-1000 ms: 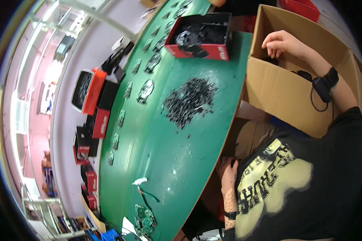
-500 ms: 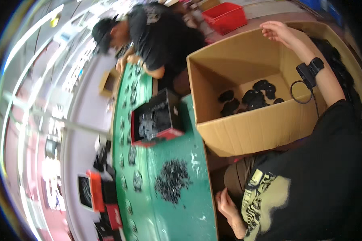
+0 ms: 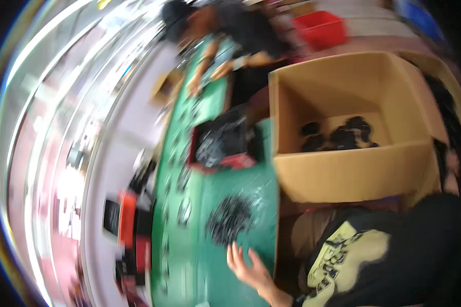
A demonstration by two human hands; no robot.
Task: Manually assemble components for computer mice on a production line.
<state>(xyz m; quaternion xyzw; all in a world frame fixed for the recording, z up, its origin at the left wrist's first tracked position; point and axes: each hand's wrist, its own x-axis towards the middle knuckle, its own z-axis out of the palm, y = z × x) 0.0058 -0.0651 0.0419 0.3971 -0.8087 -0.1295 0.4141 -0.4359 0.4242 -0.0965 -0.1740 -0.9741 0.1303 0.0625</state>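
Observation:
My left hand point(image 3: 249, 267) lies open with fingers spread on the green table point(image 3: 189, 266), just below a heap of small black parts point(image 3: 230, 219). At the right stands a big open cardboard box point(image 3: 343, 176) holding several black items point(image 3: 343, 137). Only a blurred strip of my right forearm point(image 3: 448, 158) shows, at the right edge past the box. The right hand itself is out of the picture. My dark shirt with a yellow print point(image 3: 353, 256) fills the lower right.
A red tray of black parts point(image 3: 220, 146) sits on the table left of the box. Another person in a dark shirt point(image 3: 241, 25) leans over the far end of the table. A red bin point(image 3: 320, 28) stands behind. Red and black cases point(image 3: 128, 220) line the left side.
The view has swung and blurred. My left hand has come up onto the table beside the heap. My right hand, earlier over the box, has left the picture.

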